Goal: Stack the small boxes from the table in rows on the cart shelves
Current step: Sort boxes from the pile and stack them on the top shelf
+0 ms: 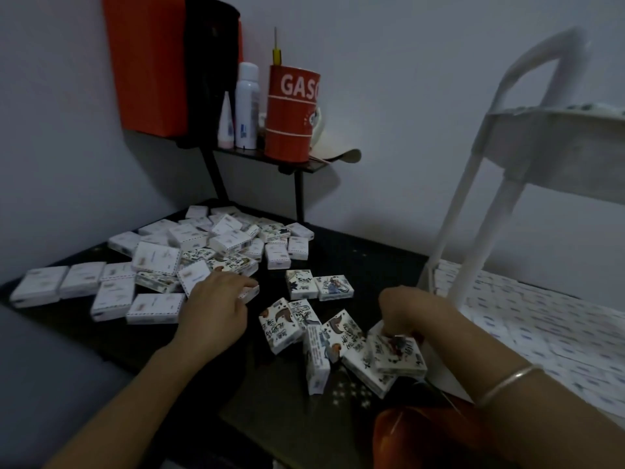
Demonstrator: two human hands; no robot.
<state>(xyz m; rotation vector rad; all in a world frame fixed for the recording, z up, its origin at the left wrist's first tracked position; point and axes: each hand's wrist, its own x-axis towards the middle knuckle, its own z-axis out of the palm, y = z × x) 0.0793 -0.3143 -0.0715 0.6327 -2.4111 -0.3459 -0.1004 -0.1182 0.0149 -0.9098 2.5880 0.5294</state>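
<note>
Several small white boxes [189, 252] with dark prints lie scattered in a heap on the dark table [365, 265]. My left hand [216, 299] reaches into the near edge of the heap, its fingers curled round one small box [249, 293]. My right hand [406, 313] is bent over a cluster of printed boxes at the table's right edge and grips one of them [399, 353]. A white cart [480, 211] stands on the right; its lower shelf [541, 319] holds rows of boxes.
A small black wall shelf [270, 155] behind the table carries a red mug [292, 113], a spray can [247, 103] and a small bottle. A red and black bag [162, 62] hangs at top left. Something orange [406, 434] lies below my right forearm.
</note>
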